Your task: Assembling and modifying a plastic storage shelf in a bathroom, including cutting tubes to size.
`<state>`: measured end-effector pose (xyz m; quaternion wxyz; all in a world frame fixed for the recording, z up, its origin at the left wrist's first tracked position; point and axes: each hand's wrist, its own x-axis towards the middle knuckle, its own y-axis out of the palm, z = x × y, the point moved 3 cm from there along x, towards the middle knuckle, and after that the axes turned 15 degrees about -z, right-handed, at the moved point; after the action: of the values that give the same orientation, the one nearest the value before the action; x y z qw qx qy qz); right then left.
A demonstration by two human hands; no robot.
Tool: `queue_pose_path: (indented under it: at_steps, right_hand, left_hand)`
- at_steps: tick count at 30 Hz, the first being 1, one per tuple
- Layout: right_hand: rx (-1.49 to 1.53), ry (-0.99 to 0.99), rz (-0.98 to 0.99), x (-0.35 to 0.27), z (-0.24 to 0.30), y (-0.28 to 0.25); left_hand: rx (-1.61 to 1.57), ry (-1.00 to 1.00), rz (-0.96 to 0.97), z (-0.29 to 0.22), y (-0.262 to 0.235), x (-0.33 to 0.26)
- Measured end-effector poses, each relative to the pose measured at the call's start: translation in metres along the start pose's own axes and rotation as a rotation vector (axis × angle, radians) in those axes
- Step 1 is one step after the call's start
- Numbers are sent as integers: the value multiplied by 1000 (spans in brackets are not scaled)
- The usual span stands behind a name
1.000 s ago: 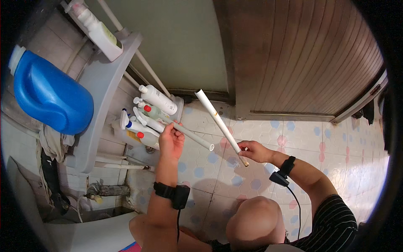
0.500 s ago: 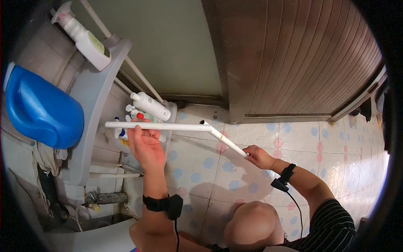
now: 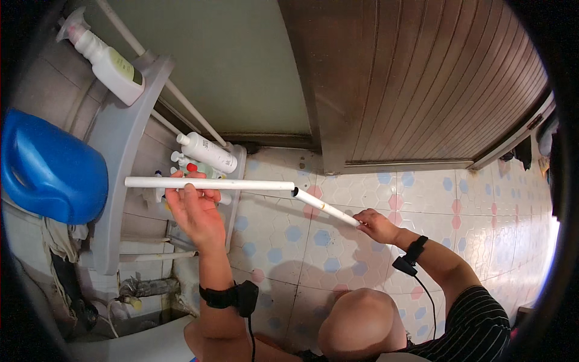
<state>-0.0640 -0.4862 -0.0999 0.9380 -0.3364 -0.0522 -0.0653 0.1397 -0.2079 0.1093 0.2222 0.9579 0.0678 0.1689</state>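
My left hand [image 3: 200, 218] is closed around a long white plastic tube [image 3: 253, 184], its thumb and fingers pinching it near the left part. This tube lies nearly level across the view. My right hand [image 3: 377, 226] grips the lower right end of a shorter white tube [image 3: 325, 208], which slants down to the right and has a small brownish mark. The short tube's dark open end sits right by the long tube's right end, at an angle to it. Whether the two ends touch, I cannot tell.
On the left, a grey corner shelf [image 3: 134, 130] bears a blue jug [image 3: 57, 172] and a white spray bottle [image 3: 119, 75]. More bottles, one of them white [image 3: 208, 152], stand lower down. A brown ribbed door [image 3: 416, 84] rises beyond the patterned tile floor [image 3: 313, 253].
The long tube has shifted left with my left hand. The short tube's open end, which stuck up past the long tube, now sits just below its right end. My right hand has barely moved.
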Motion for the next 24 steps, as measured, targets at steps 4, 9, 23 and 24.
queue_pose_path:
  at_steps: [4,9,23,24]
  right_hand:
    - [-2,-9,34,7,8,1]
    - [15,-15,37,12,6,3]
    - [74,-124,156,25,27,31]
    - [137,-96,183,25,26,36]
  left_hand:
    - [54,81,55,-16,3,2]
    - [158,195,131,-28,12,-5]
    - [234,-92,17,-30,4,18]
    - [86,-180,-72,-28,2,20]
